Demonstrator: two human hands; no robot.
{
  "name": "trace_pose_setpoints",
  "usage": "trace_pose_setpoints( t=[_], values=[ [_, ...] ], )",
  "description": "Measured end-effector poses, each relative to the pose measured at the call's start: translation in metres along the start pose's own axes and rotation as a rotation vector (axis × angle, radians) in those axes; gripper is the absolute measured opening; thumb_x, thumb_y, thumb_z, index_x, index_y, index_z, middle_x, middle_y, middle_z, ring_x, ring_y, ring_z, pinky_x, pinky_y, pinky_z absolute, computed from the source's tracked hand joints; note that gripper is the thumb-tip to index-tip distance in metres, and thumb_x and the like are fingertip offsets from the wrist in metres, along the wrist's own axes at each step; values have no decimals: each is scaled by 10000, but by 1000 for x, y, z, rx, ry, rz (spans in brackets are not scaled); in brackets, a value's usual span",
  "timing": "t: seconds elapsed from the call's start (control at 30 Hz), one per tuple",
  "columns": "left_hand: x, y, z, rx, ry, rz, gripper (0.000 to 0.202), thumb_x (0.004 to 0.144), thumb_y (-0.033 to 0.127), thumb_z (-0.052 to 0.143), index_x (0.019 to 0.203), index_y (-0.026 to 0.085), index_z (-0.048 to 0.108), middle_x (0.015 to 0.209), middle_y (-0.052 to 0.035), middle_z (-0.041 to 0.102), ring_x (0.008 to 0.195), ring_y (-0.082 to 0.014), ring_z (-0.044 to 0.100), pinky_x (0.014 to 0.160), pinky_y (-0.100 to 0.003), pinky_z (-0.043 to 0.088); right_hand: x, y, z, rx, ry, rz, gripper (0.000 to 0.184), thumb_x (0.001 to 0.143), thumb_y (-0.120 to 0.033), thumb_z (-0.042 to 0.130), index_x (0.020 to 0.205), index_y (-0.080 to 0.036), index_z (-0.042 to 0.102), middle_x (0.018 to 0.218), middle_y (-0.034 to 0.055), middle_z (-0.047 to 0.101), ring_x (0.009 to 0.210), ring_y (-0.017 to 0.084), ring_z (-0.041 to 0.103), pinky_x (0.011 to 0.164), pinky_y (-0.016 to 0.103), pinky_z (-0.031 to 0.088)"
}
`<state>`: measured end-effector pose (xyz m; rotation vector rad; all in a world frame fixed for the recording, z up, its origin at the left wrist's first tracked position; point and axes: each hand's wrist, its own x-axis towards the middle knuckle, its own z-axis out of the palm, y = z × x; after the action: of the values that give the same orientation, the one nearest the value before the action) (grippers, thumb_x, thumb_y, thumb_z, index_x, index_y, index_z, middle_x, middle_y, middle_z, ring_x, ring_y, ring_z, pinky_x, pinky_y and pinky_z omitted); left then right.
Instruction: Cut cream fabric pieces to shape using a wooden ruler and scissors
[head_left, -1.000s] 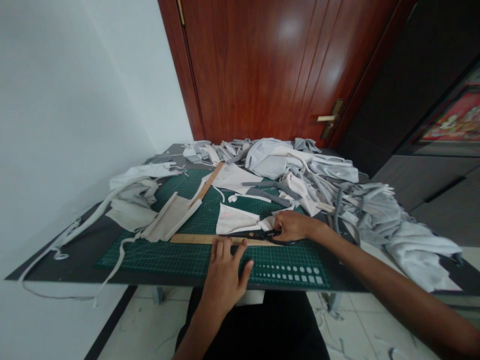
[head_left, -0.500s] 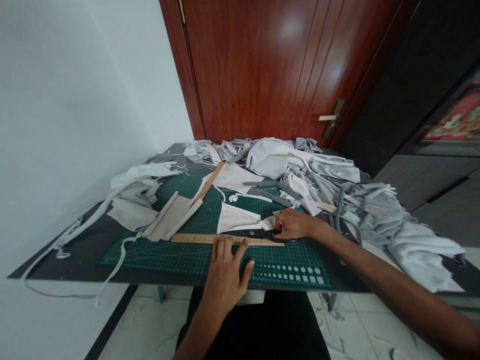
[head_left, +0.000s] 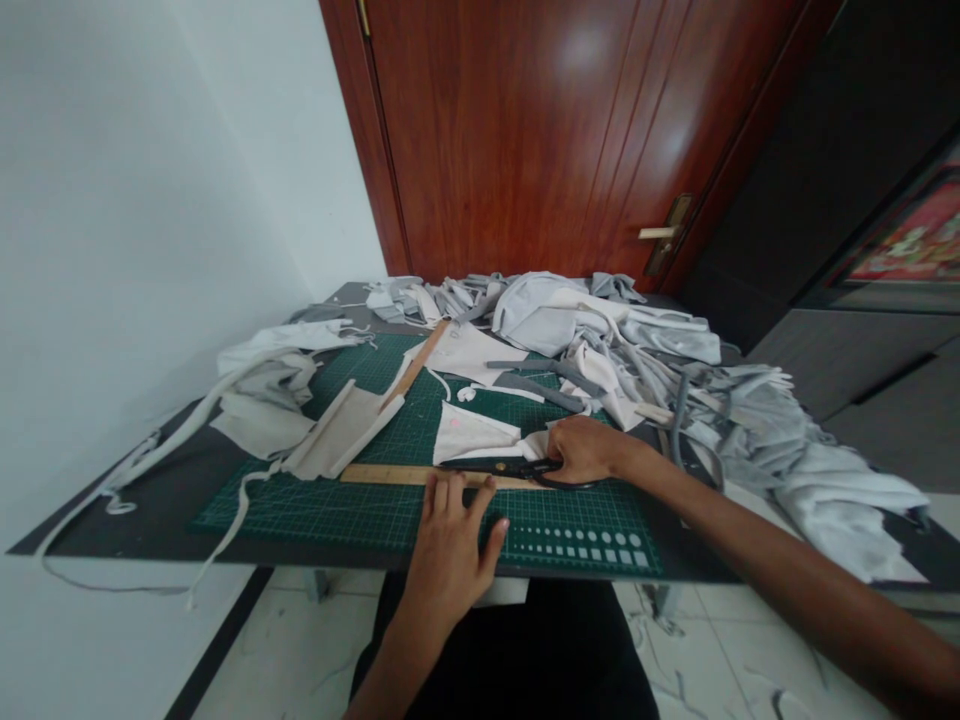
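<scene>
My left hand [head_left: 454,530] lies flat with its fingers apart, the fingertips on the near edge of a wooden ruler [head_left: 390,475]. The ruler rests across the green cutting mat [head_left: 360,512]. Black scissors [head_left: 504,467] lie low along the far side of the ruler, blades pointing left, and my right hand [head_left: 581,450] is closed around their handles. Just beyond the blades is a white fabric piece [head_left: 472,432] with a small pink mark. Its right end runs up to my right hand, where part of it is hidden.
A second wooden ruler [head_left: 420,365] lies slanted on a beige fabric piece [head_left: 345,430]. Grey and white fabric scraps [head_left: 536,315] are heaped along the back, with more piled cloth [head_left: 780,430] at right. At left lies crumpled cloth [head_left: 266,395] with trailing strips. A wooden door [head_left: 525,140] stands behind.
The scissors have shifted very slightly left with my right hand. My left hand stays in place on the ruler.
</scene>
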<state>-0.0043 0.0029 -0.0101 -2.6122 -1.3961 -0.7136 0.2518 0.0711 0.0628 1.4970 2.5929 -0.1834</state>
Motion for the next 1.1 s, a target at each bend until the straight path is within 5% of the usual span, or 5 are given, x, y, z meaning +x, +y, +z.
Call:
trace_pose_setpoints(
  t=[0.33, 0.77, 1.1],
  values=[
    [0, -1, 0, -1, 9, 16, 410, 997, 392, 527, 1352, 219, 638, 1345, -168, 496, 1307, -370, 466, 1101, -604, 450, 4, -13, 1, -120, 54, 12, 488, 906, -583, 594, 765, -159, 792, 799, 146, 777, 753, 263, 713, 669, 307, 412],
    [-1, 0, 1, -5, -9, -1, 443, 994, 401, 529, 1395, 232, 609, 1253, -149, 537, 1226, -353, 503, 1098, -594, 448, 2, -2, 1, -149, 137, -24, 407, 888, -487, 657, 774, -120, 792, 748, 145, 753, 743, 266, 698, 784, 356, 431],
    [0, 0, -1, -29, -3, 1, 428, 990, 382, 539, 1386, 231, 596, 1263, -141, 531, 1221, -350, 511, 1100, -605, 444, 1, 29, 13, -185, 201, 89, 399, 908, -471, 608, 788, -141, 796, 742, 146, 759, 756, 268, 673, 842, 370, 419]
  ],
)
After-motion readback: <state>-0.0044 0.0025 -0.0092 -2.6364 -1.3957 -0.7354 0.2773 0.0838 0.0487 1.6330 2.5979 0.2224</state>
